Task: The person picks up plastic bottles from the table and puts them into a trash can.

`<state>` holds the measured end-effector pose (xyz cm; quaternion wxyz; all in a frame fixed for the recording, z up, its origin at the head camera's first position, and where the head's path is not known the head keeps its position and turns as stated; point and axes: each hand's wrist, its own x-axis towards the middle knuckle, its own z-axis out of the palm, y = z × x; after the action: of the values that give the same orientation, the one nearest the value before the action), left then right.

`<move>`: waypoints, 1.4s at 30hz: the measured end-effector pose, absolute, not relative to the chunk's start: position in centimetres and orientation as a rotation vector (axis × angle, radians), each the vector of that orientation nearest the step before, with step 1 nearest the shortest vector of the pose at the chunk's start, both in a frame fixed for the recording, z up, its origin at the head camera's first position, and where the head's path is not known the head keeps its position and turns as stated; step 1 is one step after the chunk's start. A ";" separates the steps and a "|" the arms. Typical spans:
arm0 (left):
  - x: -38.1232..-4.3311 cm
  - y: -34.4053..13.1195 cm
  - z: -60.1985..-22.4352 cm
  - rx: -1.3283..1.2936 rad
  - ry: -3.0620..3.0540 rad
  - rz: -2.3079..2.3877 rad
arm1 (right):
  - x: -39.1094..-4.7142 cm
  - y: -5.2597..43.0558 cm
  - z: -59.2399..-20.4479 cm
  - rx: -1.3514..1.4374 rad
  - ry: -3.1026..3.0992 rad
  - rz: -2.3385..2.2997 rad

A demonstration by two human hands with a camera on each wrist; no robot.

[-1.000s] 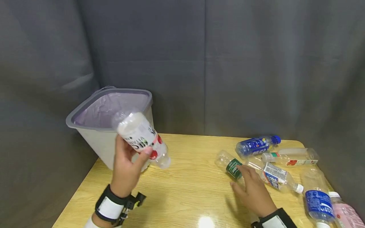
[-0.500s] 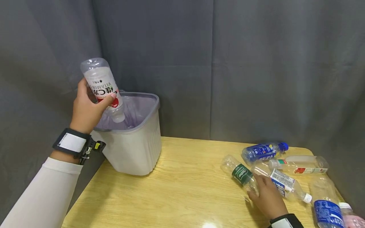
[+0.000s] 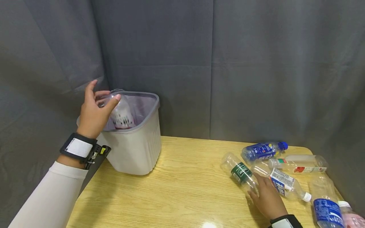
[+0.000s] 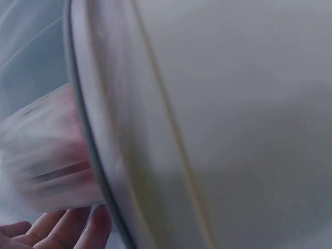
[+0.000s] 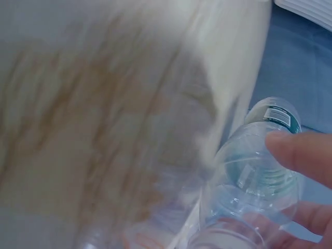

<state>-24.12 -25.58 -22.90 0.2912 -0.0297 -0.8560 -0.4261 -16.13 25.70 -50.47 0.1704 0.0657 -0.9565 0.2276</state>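
Observation:
In the head view my left hand (image 3: 92,115) is at the mouth of the white bin (image 3: 134,152), fingers spread apart. A clear plastic bottle (image 3: 123,115) with a white and red label is cap-down, partly inside the bin. In the left wrist view that bottle (image 4: 46,150) is blurred, with loosely bent fingers (image 4: 65,225) below it. My right hand (image 3: 268,196) holds a clear green-label plastic bottle (image 3: 240,172) lying on the table. The right wrist view shows the thumb (image 5: 301,153) on one side of this bottle and fingers on the other.
Beside the right hand lie a blue-label bottle with a white cap (image 3: 282,182), a blue-capped bottle (image 3: 260,152) and a clear bottle (image 3: 302,163). A large bottle (image 3: 326,202) and a pink-label bottle (image 3: 352,218) lie at the right edge. Grey curtain (image 3: 182,69) surrounds the wooden table (image 3: 188,183).
My left hand carried the white and red bottle up to the bin, then its fingers parted and the bottle dropped in. My right hand shifted along the green-label bottle and took hold of it.

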 end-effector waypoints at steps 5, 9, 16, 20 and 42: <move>-22.4 -23.6 -23.7 -0.233 -2.061 -1.106 | -15.1 24.9 -49.0 0.189 -2.633 0.756; -19.8 -20.9 -25.6 -0.501 -1.945 -1.168 | -13.9 23.3 -47.2 0.210 -2.605 0.854; -16.5 -15.3 -33.0 -0.748 -2.105 -1.537 | -11.1 20.1 -43.9 0.263 -2.548 0.931; -15.2 -12.0 -37.9 -0.662 -2.275 -1.843 | -9.4 18.0 -42.8 0.303 -2.532 0.969; -11.7 -10.4 -43.3 -0.345 -2.076 -2.606 | -5.4 11.5 -45.0 0.562 -2.518 1.298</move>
<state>-11.67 -10.44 -43.27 -0.1037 -0.1025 -0.6165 -0.7737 -5.36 11.45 -44.97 0.1263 0.1930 -0.8649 0.4459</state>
